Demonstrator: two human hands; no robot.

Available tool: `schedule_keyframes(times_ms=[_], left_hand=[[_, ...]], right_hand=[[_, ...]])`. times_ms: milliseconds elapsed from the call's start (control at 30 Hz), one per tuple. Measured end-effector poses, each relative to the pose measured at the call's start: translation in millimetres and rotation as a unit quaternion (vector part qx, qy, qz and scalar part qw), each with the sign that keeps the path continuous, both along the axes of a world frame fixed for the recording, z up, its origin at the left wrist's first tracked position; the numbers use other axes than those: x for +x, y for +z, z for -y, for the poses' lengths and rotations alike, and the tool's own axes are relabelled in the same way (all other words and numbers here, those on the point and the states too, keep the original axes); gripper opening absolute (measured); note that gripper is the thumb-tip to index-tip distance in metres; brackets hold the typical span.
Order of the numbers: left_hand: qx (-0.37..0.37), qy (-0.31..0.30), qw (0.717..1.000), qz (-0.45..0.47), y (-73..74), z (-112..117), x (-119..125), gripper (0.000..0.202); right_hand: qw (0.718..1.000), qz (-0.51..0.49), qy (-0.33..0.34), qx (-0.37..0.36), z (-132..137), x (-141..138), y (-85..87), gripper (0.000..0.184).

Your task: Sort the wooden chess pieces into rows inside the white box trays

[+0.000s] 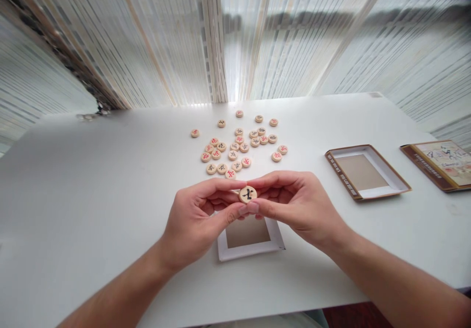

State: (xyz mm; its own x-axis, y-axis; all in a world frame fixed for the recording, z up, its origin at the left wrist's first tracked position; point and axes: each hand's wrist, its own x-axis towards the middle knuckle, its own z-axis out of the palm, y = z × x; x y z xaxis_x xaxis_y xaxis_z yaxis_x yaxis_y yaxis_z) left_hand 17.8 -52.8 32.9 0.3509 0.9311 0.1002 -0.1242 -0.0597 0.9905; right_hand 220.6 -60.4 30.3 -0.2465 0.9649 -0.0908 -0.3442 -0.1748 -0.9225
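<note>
A round wooden Chinese chess piece with a black character faces me, held between both hands. The fingertips of my left hand pinch it from the left. My right hand grips the same piece from the right, its thumb at the lower edge. Directly below the hands lies a shallow white box tray with a brown bottom, its far part hidden by my fingers. Beyond the hands, several loose chess pieces with red or black characters lie scattered, some touching each other.
To the right sits an open brown-edged box part. A printed box lid lies farther right, cut by the frame edge. All rest on a white table, and striped curtains hang behind its far edge.
</note>
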Motion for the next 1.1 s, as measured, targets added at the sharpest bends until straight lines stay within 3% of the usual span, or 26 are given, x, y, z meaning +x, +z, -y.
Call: schedule_keyframes(times_ms=[200,367,567,800,1100], left_hand=[[0.121,0.010,0.990,-0.069,-10.1,2,-2,0.029],[0.183,0.006,0.978,-0.101,-9.3,1,-4,0.026],[0.150,-0.031,0.986,-0.069,-3.6,-2,-1,0.026],[0.086,0.001,0.995,-0.041,-4.0,0,-1,0.022],[0.121,-0.017,0.991,-0.058,-4.3,0,-2,0.023]], right_hand=[[0.999,0.047,-0.022,-0.015,2,-1,0.1,0.037],[0.999,0.016,-0.002,-0.050,2,-2,3.2,0.035],[0.999,-0.005,0.026,-0.044,-1,1,1.7,0.025],[0.998,-0.027,0.046,-0.047,-2,4,2.7,0.020],[0.996,-0.004,0.044,-0.076,0,1,1.5,0.035]])
